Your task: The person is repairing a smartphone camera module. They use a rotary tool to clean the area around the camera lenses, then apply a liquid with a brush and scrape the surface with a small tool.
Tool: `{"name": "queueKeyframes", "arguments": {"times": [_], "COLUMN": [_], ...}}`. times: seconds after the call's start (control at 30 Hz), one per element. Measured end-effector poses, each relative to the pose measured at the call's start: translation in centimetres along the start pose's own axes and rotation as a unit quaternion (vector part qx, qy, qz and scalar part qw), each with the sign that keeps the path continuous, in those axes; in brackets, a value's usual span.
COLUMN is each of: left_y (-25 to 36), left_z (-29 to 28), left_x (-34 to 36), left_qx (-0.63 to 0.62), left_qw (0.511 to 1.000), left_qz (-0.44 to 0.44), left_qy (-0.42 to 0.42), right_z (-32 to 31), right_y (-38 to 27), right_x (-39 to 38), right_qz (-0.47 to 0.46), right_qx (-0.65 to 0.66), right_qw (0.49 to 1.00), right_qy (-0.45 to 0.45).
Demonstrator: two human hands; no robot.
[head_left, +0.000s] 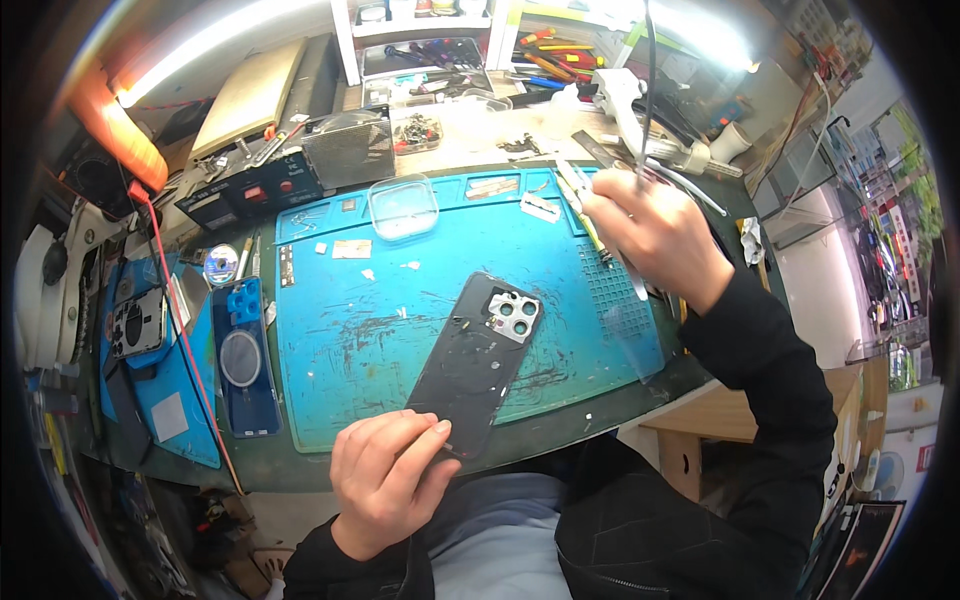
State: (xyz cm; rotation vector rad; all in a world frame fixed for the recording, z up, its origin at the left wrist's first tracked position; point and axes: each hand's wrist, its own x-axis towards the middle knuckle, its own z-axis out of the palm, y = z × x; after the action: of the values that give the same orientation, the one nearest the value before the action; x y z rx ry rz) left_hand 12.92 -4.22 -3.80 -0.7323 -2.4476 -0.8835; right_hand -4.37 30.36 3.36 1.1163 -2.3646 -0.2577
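A dark phone lies tilted on the blue work mat, its back facing up. Its metal camera frame with round lens openings sits at the far end, and small pale flecks dot the back. My left hand is closed at the phone's near left corner, fingertips on its edge. Above the mat's right side, my right hand is curled closed. A dark cord comes down from above to this hand; what its fingers hold is mostly hidden. A thin pale blade-like piece shows below it.
A clear plastic box stands at the mat's back. To the left lie a blue phone part, a solder spool and a red cable. A black powered unit and hand tools are at the back.
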Motion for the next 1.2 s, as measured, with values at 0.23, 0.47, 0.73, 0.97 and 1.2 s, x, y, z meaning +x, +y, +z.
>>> {"name": "queueKeyframes", "arguments": {"times": [0.23,0.47,0.73,0.97,1.2], "left_y": [0.8,1.2,0.9,0.7,0.8], "left_z": [-0.1,0.8,0.0,-0.8,-1.3], "left_x": [1.4,1.4,2.1,3.6,4.7], "left_qx": [0.029,-0.082,-0.048,-0.047,-0.041], "left_qw": [0.994,0.992,0.991,0.996,0.988], "left_qz": [0.02,0.059,0.085,-0.009,-0.018], "left_qy": [-0.101,-0.071,-0.09,-0.076,-0.145], "right_z": [-5.6,-4.0,-1.4,-1.0,-2.7], "right_y": [-5.5,-10.3,-12.0,-11.9,-9.7], "right_x": [-4.8,-5.6,-4.5,-4.6,-5.2], "right_qz": [0.193,0.246,0.241,0.244,0.241], "right_qx": [0.313,0.538,0.593,0.549,0.297], "right_qw": [0.927,0.802,0.763,0.793,0.922], "right_qy": [0.079,0.083,0.084,0.103,0.066]}}
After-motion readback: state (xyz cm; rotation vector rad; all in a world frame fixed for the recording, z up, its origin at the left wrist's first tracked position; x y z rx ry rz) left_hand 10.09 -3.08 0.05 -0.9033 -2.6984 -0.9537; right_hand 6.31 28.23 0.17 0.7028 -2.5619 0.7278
